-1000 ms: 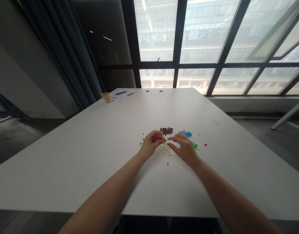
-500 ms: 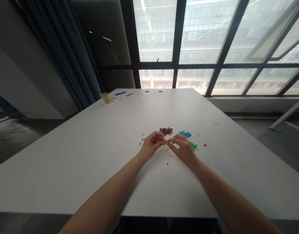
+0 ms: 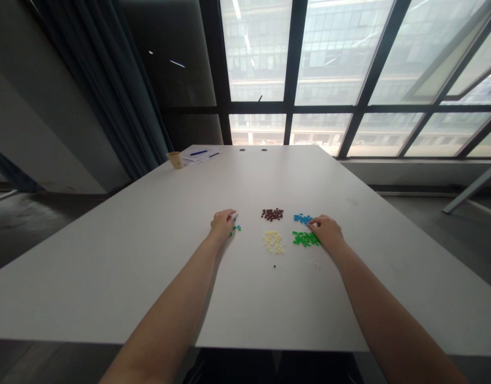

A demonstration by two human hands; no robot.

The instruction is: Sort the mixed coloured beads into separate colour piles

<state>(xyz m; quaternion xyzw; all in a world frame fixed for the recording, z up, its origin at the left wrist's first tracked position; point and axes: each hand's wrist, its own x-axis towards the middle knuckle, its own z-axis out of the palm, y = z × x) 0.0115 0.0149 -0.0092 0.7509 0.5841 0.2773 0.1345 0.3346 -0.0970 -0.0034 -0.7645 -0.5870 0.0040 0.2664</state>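
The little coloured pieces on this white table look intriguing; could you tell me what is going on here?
A person is working bare-handed at a white table. The left hand is beside a few green pieces, with a blue piece at its fingertips. The right hand is next to the blue pile and the green pile. A dark brown pile and a cream pile lie between the hands.

White table (image 3: 109, 277): brown plastic pieces (image 3: 272, 214) mid-table; cream pieces (image 3: 273, 241) just below them, blue pieces (image 3: 302, 218) and green pieces (image 3: 305, 239) to the right, paper cup (image 3: 174, 160) and papers (image 3: 197, 155) far beyond.
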